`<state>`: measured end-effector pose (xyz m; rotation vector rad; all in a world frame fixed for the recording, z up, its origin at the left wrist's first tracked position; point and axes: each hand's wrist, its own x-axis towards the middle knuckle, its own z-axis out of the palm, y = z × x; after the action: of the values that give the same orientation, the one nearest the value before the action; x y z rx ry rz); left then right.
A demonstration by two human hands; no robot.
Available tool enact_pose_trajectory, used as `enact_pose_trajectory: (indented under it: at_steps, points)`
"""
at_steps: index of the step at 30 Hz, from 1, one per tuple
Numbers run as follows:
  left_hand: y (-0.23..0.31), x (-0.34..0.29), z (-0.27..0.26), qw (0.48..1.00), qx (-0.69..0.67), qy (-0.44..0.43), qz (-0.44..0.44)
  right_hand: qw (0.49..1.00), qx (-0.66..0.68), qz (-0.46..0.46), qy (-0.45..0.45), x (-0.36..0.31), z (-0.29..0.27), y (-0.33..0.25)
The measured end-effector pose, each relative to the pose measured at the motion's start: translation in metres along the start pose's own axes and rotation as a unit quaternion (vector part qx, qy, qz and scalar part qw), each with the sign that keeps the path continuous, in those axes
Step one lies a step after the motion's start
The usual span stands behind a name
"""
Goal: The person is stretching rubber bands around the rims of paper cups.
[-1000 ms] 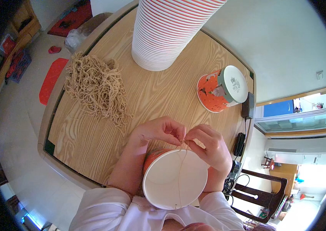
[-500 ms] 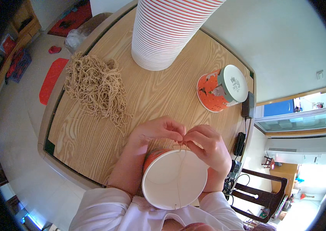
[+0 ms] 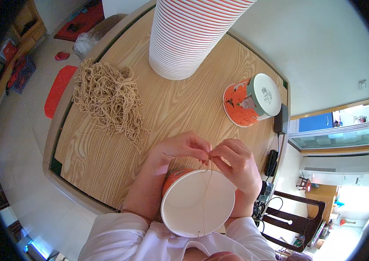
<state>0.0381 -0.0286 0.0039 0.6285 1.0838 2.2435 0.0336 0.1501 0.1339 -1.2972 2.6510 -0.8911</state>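
Note:
A paper bucket (image 3: 180,208), white inside and orange outside, rests against my body with its mouth facing up. A thin tan string (image 3: 205,198) runs across its mouth, from the near rim to my fingers beyond the far rim. My left hand (image 3: 185,147) pinches the string at the far rim. My right hand (image 3: 235,166) closes on it as well, thumb and forefinger together, fingertips touching or nearly touching the left ones. A small loop of string shows just above the rim. Whether a knot sits between the fingertips is hidden.
A tangled heap of tan string (image 3: 110,102) lies on the wooden table (image 3: 167,115) to the left. At the back towers a tall stack of white paper buckets (image 3: 184,43). An upside-down orange bucket (image 3: 241,102) stands right, beside black adapters (image 3: 271,162) and cables along the edge.
My right fingers have shifted slightly, and the string by the far rim now hangs in a somewhat longer loop. The bucket stays in place.

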Motion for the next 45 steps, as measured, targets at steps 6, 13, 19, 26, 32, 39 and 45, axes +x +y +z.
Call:
enact_pose_trajectory:
  at_steps: [6,13,19,26,32,39,45]
  points:
    - [0.006,0.003,0.017,0.999,-0.002,0.026,0.02,1.0,-0.009,0.0,0.011,0.001,0.001,0.0]
    - [-0.004,0.004,-0.003,0.996,0.055,-0.059,0.038,1.0,-0.003,0.013,0.028,0.0,0.001,0.0]
    - [-0.015,0.003,-0.007,0.996,0.05,-0.065,0.043,0.998,0.028,0.057,0.009,-0.002,-0.007,-0.013]
    - [-0.004,0.003,-0.003,0.997,0.039,-0.05,0.041,0.983,0.097,0.144,0.067,-0.007,-0.002,-0.015]
    - [0.0,0.003,0.002,0.998,0.003,-0.051,0.041,0.994,0.082,0.072,0.002,-0.003,-0.009,-0.008]
    - [-0.006,0.003,-0.003,0.999,0.018,-0.031,-0.012,0.998,0.06,-0.03,-0.02,0.002,-0.002,-0.004]
    - [-0.003,0.001,-0.001,0.999,-0.001,-0.04,-0.033,0.997,0.074,0.02,-0.017,0.001,-0.001,-0.001]
